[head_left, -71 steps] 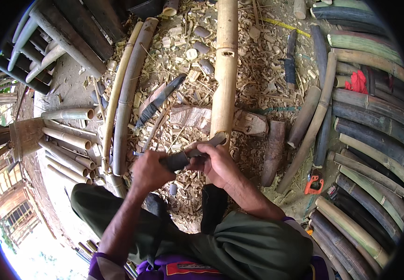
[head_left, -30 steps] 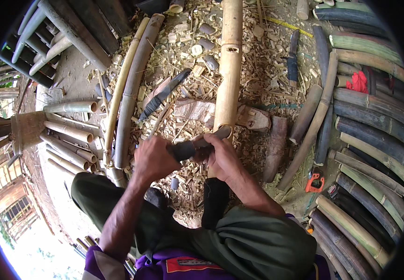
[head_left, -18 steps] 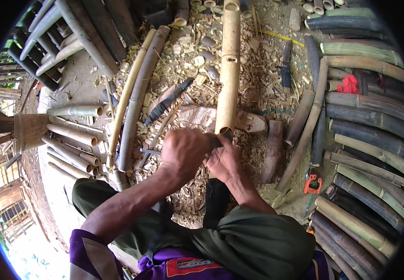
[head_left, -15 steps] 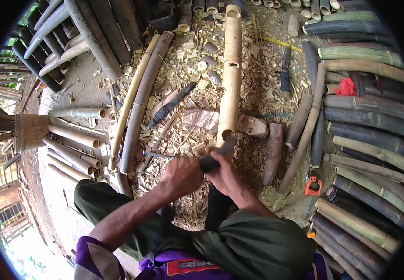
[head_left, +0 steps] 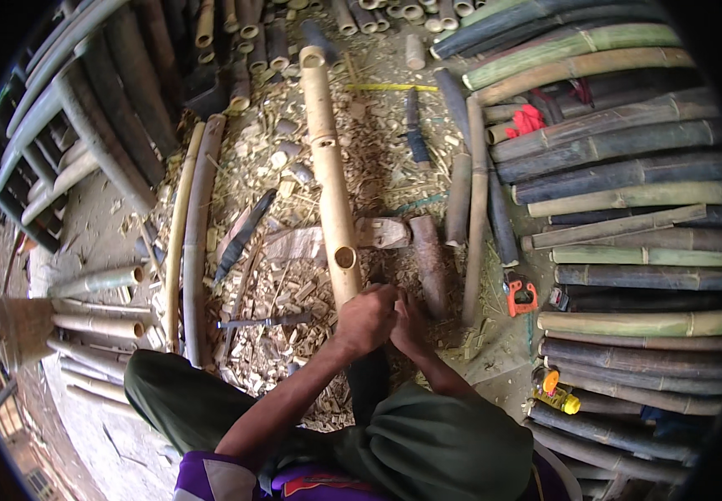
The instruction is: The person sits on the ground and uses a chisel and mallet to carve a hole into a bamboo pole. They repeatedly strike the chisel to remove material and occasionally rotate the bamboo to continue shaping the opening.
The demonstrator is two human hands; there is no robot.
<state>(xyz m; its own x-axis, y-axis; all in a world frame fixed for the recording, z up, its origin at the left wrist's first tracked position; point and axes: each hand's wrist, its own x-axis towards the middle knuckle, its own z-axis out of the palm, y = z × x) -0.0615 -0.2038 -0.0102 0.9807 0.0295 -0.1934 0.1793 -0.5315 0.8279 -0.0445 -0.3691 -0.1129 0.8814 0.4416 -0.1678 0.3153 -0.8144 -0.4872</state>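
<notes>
A pale bamboo pole (head_left: 333, 200) with holes cut in it points away from me, its near part across a wooden block (head_left: 296, 245). My left hand (head_left: 368, 321) is closed in a fist at the pole's near end. Close against it on the right, my right hand (head_left: 409, 326) is closed too. Both grip a dark-bladed knife (head_left: 377, 272); just a bit of its blade shows past the knuckles, and its handle is hidden. On the chips to the left lies a slim chisel-like tool (head_left: 267, 321).
Wood chips cover the ground. A dark-wrapped blade (head_left: 244, 235) lies left of the pole, and another wrapped tool (head_left: 416, 127) lies far right. A short log (head_left: 429, 267) is beside the block. Bamboo poles (head_left: 628, 196) line the right side, near an orange-handled tool (head_left: 521, 297).
The view has shifted, so the pole sits further left. My hands have come closer together and the knife blade, plainly visible earlier, is now mostly hidden.
</notes>
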